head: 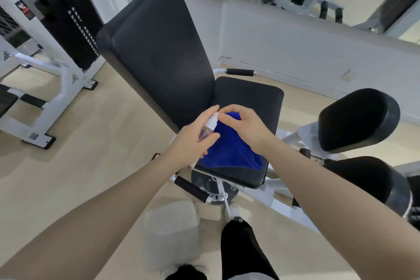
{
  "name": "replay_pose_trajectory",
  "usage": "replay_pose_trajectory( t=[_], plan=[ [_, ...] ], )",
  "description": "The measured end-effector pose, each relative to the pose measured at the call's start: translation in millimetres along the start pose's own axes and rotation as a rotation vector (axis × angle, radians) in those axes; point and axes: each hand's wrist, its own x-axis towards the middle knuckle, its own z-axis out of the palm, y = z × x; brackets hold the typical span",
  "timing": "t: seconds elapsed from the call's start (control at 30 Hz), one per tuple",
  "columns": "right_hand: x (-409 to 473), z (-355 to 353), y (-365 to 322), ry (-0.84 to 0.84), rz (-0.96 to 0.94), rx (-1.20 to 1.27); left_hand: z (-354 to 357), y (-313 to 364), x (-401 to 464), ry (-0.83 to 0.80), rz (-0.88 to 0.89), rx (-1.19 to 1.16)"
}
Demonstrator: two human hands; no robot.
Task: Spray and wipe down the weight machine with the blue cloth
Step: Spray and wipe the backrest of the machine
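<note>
The weight machine has a black padded seat point(252, 98) and a tall black backrest point(159, 52). My left hand point(193, 137) grips a small clear spray bottle point(50, 127) with a white top, held just above the seat's near left edge. A blue cloth point(231, 150) lies bunched on the seat under both hands. My right hand point(244, 124) hovers over the cloth, its fingertips pinching the bottle's white cap point(54, 120).
Two black leg pads point(356, 118) stick out at the right. Black-gripped handles point(193, 188) flank the seat. A white-framed weight stack point(72, 27) stands at the left, a mirror wall behind. My leg point(241, 250) is below, on light wooden floor.
</note>
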Motion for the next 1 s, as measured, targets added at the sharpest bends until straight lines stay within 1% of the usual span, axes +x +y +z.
replay_pose_trajectory(
  t=[0.1,0.2,0.33,0.4,0.5,0.53,0.57,0.6,0.63,0.67,0.73,0.77,0.8,0.83,0.9,0.97,1.0],
  plan=[
    [11,-1,-1,-0.009,-0.027,0.041,-5,-4,7,-0.002,0.029,0.070],
    [37,-7,-6,-0.108,0.000,0.012,-11,-5,25,0.037,-0.010,0.072],
    [76,-25,-16,-0.242,0.039,0.051,-19,0,54,0.075,-0.057,-0.034],
    [99,-40,-18,-0.321,0.062,0.126,-26,6,75,0.039,-0.079,-0.148],
    [130,-57,-15,-0.445,0.116,0.308,-36,13,103,-0.021,-0.077,-0.357],
    [140,-62,-14,-0.480,0.141,0.354,-37,15,112,-0.020,-0.077,-0.374],
    [145,-63,-14,-0.486,0.163,0.370,-38,16,117,-0.009,-0.086,-0.333],
    [156,-65,-14,-0.461,0.192,0.355,-38,17,125,0.029,-0.102,-0.237],
    [166,-66,-13,-0.400,0.229,0.318,-40,16,131,0.074,-0.126,-0.075],
    [178,-68,-11,-0.307,0.299,0.279,-41,12,137,0.129,-0.144,0.178],
    [201,-74,-9,-0.148,0.517,0.285,-46,-1,150,0.279,-0.099,0.830],
    [208,-77,-9,-0.124,0.610,0.315,-51,-5,153,0.348,-0.051,1.081],
    [215,-79,-12,-0.109,0.656,0.338,-57,-4,156,0.399,-0.035,1.269],
    [219,-81,-14,-0.079,0.661,0.351,-65,-5,161,0.446,-0.012,1.393],
    [225,-82,-16,0.009,0.616,0.412,-83,-5,173,0.502,-0.056,1.544],
    [229,-81,-20,0.113,0.500,0.444,-101,12,187,0.517,-0.145,1.603],
    [231,-80,-22,0.149,0.422,0.410,-109,19,195,0.504,-0.195,1.587]
  ],
)
